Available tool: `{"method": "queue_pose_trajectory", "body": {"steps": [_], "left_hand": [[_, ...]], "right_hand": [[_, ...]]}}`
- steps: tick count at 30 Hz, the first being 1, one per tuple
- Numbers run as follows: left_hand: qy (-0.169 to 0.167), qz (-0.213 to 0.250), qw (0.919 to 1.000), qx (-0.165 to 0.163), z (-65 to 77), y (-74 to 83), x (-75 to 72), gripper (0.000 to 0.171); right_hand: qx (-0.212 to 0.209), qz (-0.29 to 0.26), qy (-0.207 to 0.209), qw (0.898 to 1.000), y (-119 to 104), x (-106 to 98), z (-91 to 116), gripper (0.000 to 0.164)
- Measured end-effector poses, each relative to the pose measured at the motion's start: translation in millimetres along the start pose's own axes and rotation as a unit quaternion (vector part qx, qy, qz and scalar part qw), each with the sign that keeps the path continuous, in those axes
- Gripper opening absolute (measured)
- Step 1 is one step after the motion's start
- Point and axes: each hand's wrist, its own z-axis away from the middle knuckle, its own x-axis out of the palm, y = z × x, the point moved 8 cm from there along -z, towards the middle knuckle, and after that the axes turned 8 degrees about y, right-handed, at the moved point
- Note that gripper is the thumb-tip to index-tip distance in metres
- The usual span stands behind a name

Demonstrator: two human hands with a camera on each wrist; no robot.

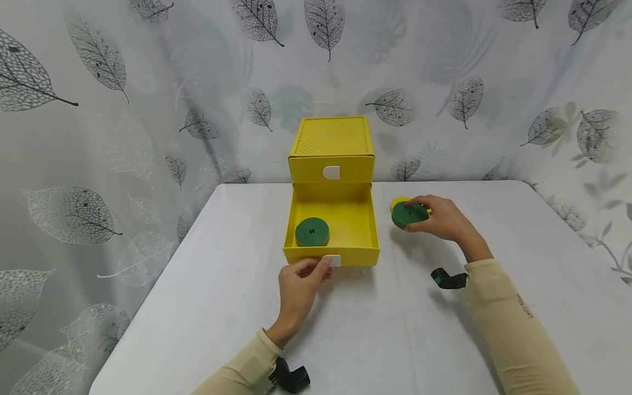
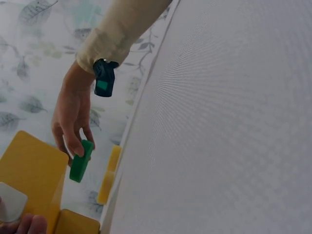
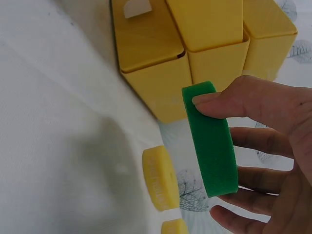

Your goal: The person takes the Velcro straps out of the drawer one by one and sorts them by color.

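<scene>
A lower drawer (image 1: 351, 257) of the yellow box (image 1: 332, 137) stands pulled out toward me. At its front, my left hand (image 1: 298, 288) pinches the white pull tab (image 1: 336, 260) between thumb and fingers. One green roll (image 1: 312, 231), a flat disc with a small centre slot, lies inside the drawer at left. Right of the box, my right hand (image 1: 439, 219) holds another green roll (image 3: 212, 141), raised above the table. The thumb presses its edge in the right wrist view. Partly hidden behind it, a yellow roll (image 1: 399, 201) sits on the table.
Two yellow rolls show low in the right wrist view, a nearer one (image 3: 161, 178) and one cut off by the frame (image 3: 174, 226). The white table (image 1: 237, 247) backs onto a leaf-patterned curtain (image 1: 197, 82). Each wrist carries a black camera mount (image 1: 449, 278).
</scene>
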Motion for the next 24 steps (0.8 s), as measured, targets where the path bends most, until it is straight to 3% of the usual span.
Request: {"method": "queue_pose_trajectory", "body": {"steps": [24], "left_hand": [[-0.003,-0.002,1.0000,0.001,0.3,1.1,1.3,0.030]], "right_hand": [[-0.005,0.011,-0.003,1.000,29.6,18.9,-7.5,0.062]]}}
